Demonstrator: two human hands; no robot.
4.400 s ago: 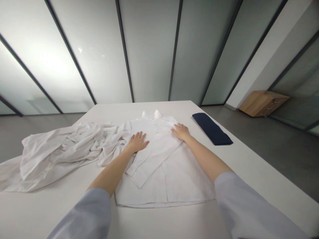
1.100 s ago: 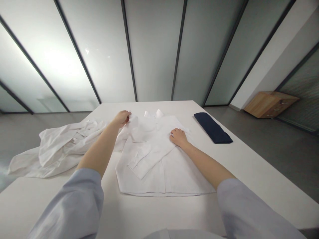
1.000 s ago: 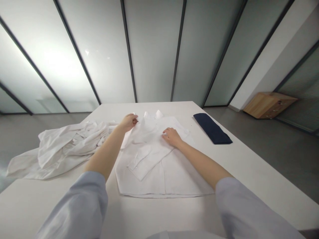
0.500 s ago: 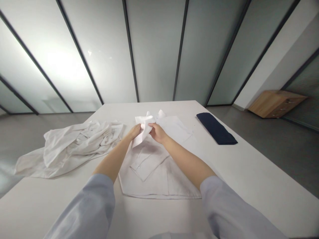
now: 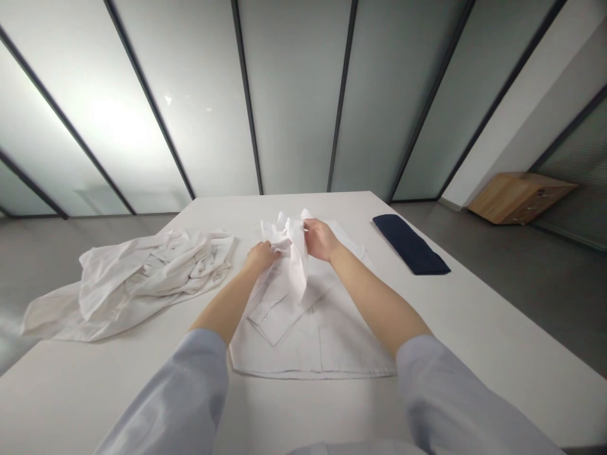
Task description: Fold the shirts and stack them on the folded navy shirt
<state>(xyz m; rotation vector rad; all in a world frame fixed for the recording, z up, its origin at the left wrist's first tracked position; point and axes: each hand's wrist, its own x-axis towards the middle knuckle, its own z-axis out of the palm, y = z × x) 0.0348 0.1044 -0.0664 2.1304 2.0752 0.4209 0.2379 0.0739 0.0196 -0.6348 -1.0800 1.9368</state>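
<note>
A white shirt (image 5: 341, 335) lies spread on the table in front of me, its hem toward me and one cuffed sleeve (image 5: 277, 319) folded across its body. Near the shirt's far end, my left hand (image 5: 262, 256) is closed on the white cloth. My right hand (image 5: 320, 240) pinches another part of it, lifted so that a flap (image 5: 298, 265) hangs down between the hands. Some fingertips of both hands are hidden by the fabric.
A crumpled pile of white cloth (image 5: 142, 272) lies at the left and hangs over the edge of the white table (image 5: 474, 354). On the right rests a folded dark blue cloth (image 5: 410, 245). A wooden cabinet (image 5: 519, 197) stands on the floor beyond, by frosted glass panels.
My right hand has moved right and slightly up, drawing the cloth flap with it. My left hand has shifted slightly lower and to the right. The hands are farther apart.
</note>
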